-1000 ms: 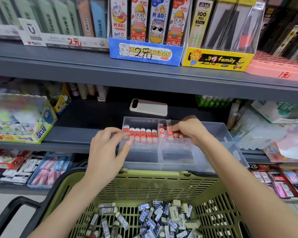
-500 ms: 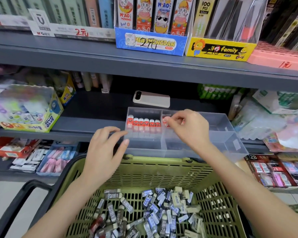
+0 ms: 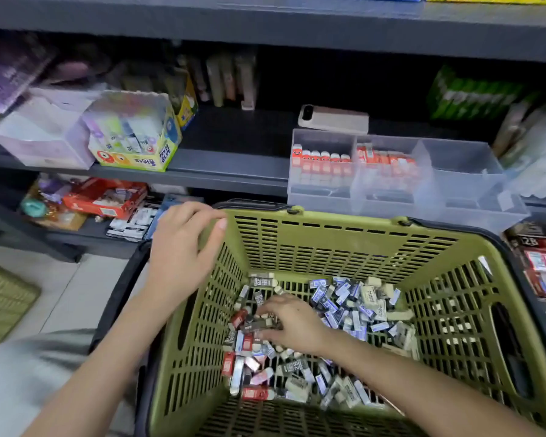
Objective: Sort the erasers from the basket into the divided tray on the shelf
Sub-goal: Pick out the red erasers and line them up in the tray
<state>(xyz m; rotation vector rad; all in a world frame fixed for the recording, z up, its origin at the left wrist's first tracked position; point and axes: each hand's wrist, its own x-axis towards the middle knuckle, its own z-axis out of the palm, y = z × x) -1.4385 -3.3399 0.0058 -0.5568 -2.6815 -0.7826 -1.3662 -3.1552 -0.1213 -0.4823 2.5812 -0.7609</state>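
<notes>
While the basket (image 3: pixel 328 217) sits at 6 o'clock under the tray (image 3: pixel 454 171) at 1 o'clock, left hand (image 3: pixel 183 257) rests loose on its rim, right hand (image 3: pixel 292 323) digs into the erasers (image 3: pixel 360 304), grip unclear; probably light and rubbery, so pinch the long sides.

From my end the basket (image 3: pixel 328 244) reads as olive plastic, matt and slotted all over, with a handle (image 3: pixel 115 302) of black plastic. The erasers (image 3: pixel 356 304) in it wear printed paper sleeves, a few faintly shiny. The divided tray (image 3: pixel 464 171) is clear plastic, slightly frosted and smooth-walled. The shelf (image 3: pixel 234 159) looks to me like dark grey painted metal, matt. The glue box (image 3: pixel 133 159) is glossy printed card under a clear plastic hood, and the floor (image 3: pixel 76 298) is smooth pale tile.
</notes>
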